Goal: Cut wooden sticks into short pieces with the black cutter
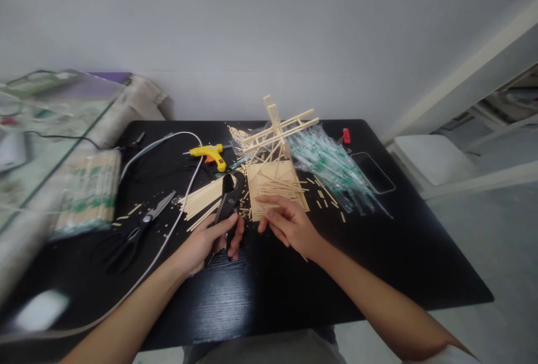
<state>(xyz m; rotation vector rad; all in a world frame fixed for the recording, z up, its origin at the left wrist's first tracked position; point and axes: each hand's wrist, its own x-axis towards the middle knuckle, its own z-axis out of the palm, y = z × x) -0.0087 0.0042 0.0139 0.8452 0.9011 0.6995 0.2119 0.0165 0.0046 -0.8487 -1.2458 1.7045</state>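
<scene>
My left hand [214, 240] is wrapped round the handles of black pruning shears [229, 198], whose head points away from me. To its right, my right hand [294, 224] hovers at the near edge of a square base of thin wooden sticks [269, 176], index finger stretched out and the others loosely bent. Nothing shows clearly between those fingers, though the palm side is hidden. Loose sticks lie across the base. Behind it rises a windmill-like stick frame [277, 131] with crossed blades. A bundle of thin sticks [205, 198] lies left of the shears.
Scissors [147, 218], a yellow glue gun [212, 153] and a white cable [172, 232] lie on the left. A packet of wrapped sticks [88, 190] sits farther left. At right are green-white plastic wrappers [328, 156], a phone [374, 172] and a red lighter [346, 136]. Stick offcuts are scattered about.
</scene>
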